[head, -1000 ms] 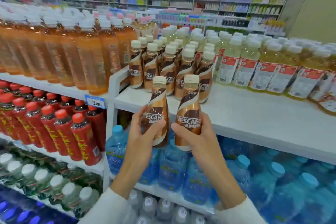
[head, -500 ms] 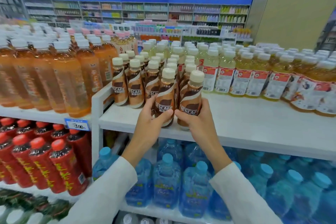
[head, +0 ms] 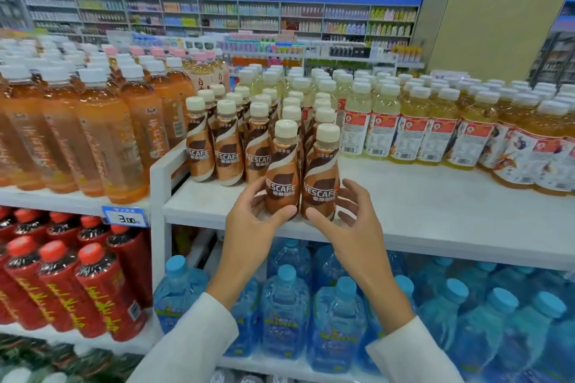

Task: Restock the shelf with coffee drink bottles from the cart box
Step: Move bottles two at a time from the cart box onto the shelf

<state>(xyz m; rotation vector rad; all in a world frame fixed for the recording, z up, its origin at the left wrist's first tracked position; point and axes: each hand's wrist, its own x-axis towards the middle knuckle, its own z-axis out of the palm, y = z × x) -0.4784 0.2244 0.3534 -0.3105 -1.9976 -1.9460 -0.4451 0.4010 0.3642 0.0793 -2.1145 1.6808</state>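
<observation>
Two brown Nescafe coffee bottles with cream caps stand side by side near the front edge of the white shelf (head: 435, 211). My left hand (head: 249, 227) wraps the left bottle (head: 281, 177), thumb across its base. My right hand (head: 351, 227) curls round the right bottle (head: 320, 180), thumb at its base and fingers spread along its side. Several more coffee bottles (head: 227, 152) stand in rows just behind and to the left. The cart box is not in view.
Orange tea bottles (head: 109, 140) fill the neighbouring shelf on the left, behind a white divider. Pale yellow drinks (head: 410, 130) line the back right, with bare shelf in front of them. Red bottles (head: 93, 289) and blue water bottles (head: 286, 314) stand below.
Both hands carried the two coffee bottles up and forward from in front of the shelf edge and set them upright on the shelf. My right fingers have spread looser.
</observation>
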